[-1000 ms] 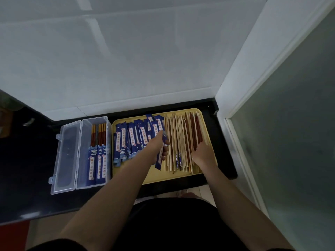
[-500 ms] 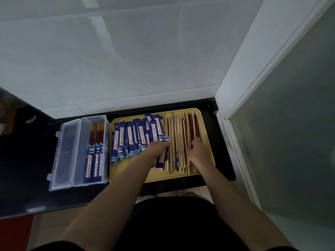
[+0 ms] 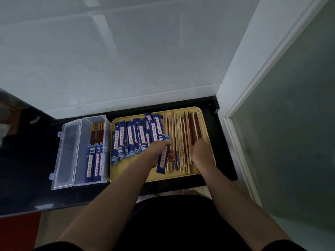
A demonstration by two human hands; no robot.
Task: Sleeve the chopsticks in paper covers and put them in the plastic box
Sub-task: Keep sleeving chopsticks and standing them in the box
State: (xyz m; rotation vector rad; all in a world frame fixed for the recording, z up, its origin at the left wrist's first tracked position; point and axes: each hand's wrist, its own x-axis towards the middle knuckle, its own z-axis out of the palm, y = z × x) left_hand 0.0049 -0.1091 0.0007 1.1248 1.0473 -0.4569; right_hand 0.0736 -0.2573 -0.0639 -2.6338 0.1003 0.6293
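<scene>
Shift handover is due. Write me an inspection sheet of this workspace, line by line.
Surface: black counter, with a yellow tray and an open plastic box side by side on it.
Job's things: loose chopsticks on the tray's right side; blue paper covers on its left; sleeved chopsticks in the box.
Clutter: blurred items at the far left edge, too unclear to name.
Grippers: left hand holds one cover; right hand rests on the loose chopsticks, grip hidden.
Cables: nothing seen.
Surroundings: white wall behind, frosted glass door to the right.
</scene>
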